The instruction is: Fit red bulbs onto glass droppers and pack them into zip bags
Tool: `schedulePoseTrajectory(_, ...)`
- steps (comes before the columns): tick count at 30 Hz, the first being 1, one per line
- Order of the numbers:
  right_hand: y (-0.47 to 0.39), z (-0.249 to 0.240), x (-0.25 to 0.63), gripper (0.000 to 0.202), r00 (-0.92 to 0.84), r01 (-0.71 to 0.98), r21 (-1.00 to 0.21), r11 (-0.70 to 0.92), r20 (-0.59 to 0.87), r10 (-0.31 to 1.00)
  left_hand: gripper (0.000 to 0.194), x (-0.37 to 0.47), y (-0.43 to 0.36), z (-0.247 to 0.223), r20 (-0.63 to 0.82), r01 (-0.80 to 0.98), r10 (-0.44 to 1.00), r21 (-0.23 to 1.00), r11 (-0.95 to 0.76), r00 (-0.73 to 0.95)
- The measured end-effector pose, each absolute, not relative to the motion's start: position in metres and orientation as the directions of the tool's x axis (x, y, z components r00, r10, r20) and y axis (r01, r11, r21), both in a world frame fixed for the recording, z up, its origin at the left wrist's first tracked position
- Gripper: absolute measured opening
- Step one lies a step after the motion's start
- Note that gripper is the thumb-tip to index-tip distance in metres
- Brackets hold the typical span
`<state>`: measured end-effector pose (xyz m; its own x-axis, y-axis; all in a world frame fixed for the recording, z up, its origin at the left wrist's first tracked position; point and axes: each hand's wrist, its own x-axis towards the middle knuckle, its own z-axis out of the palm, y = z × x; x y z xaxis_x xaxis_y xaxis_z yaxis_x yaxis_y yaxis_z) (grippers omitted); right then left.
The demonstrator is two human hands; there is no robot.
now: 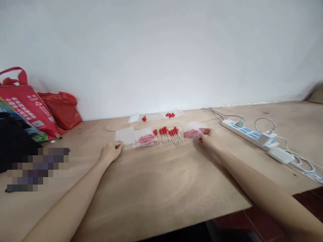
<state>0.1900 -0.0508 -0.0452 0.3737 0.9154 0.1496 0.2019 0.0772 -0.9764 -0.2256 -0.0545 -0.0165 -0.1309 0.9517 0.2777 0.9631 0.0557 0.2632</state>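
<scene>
My left hand [111, 151] rests on the wooden table, its fingers closed beside the near left corner of an empty-looking clear bag [124, 135]; what they pinch, if anything, is too small to name. Overlapping that bag is a clear bag with red-tipped pieces [146, 137]. Several red-headed sticks [168, 135] lie loose in the middle. At their right, my right hand [207, 137] grips the right edge of another clear bag of red-tipped pieces [191, 132]. Farther back lie small red caps [170, 115] and a red cluster [144, 118] on clear bags.
A white power strip [247, 131] with plugs, an adapter [280, 155] and cables lies at the right. At the left stand a red printed bag [31, 107], a red plastic bag [60, 109] and a black item [16, 144]. A wall [161, 57] rises behind.
</scene>
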Motion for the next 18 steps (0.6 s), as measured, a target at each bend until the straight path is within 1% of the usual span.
schedulePoseTrajectory(2, -0.053, -0.046, 0.190, 0.034, 0.476, 0.300, -0.952, 0.060, 0.204, 0.856, 0.025, -0.225, -0.055, -0.016, 0.295, 0.958, 0.943, 0.279, 0.071, -0.155)
schedulePoseTrajectory(3, -0.055, -0.046, 0.190, 0.035, 0.491, 0.367, -0.928, 0.061, 0.249, 0.834, 0.024, -0.226, -0.056, -0.016, 0.302, 0.954, 0.937, 0.289, 0.083, -0.173)
schedulePoseTrajectory(5, -0.058, -0.045, 0.189, 0.035, 0.494, 0.481, -0.873, 0.077, 0.343, 0.799, 0.026, -0.227, -0.057, -0.014, 0.315, 0.943, 0.923, 0.310, 0.120, -0.221)
schedulePoseTrajectory(7, -0.061, -0.044, 0.187, 0.034, 0.477, 0.553, -0.826, 0.107, 0.419, 0.773, 0.029, -0.227, -0.060, -0.010, 0.384, 0.910, 0.877, 0.394, 0.126, -0.288)
schedulePoseTrajectory(9, -0.065, -0.043, 0.183, 0.033, 0.435, 0.609, -0.780, 0.145, 0.481, 0.761, 0.032, -0.225, -0.063, -0.005, 0.482, 0.865, 0.813, 0.499, 0.053, -0.328)
schedulePoseTrajectory(11, -0.068, -0.040, 0.178, 0.029, 0.363, 0.670, -0.720, 0.179, 0.529, 0.767, 0.031, -0.218, -0.069, 0.001, 0.566, 0.819, 0.765, 0.566, -0.092, -0.305)
schedulePoseTrajectory(12, -0.070, -0.038, 0.174, 0.026, 0.318, 0.702, -0.685, 0.196, 0.547, 0.774, 0.030, -0.212, -0.073, 0.004, 0.598, 0.790, 0.756, 0.584, -0.184, -0.266)
schedulePoseTrajectory(14, -0.072, -0.033, 0.167, 0.019, 0.227, 0.759, -0.613, 0.219, 0.565, 0.794, 0.027, -0.199, -0.084, 0.009, 0.616, 0.752, 0.770, 0.586, -0.303, -0.169)
schedulePoseTrajectory(15, -0.072, -0.030, 0.163, 0.018, 0.189, 0.785, -0.579, 0.218, 0.560, 0.807, 0.027, -0.191, -0.089, 0.010, 0.611, 0.701, 0.789, 0.592, -0.397, -0.069)
schedulePoseTrajectory(16, -0.071, -0.027, 0.159, 0.017, 0.153, 0.810, -0.547, 0.209, 0.543, 0.826, 0.027, -0.182, -0.095, 0.011, 0.595, 0.632, 0.800, 0.590, -0.502, 0.080)
schedulePoseTrajectory(18, -0.067, -0.020, 0.150, 0.020, 0.095, 0.854, -0.491, 0.175, 0.476, 0.874, 0.025, -0.167, -0.106, 0.009, 0.523, 0.510, 0.763, 0.570, -0.644, 0.380)
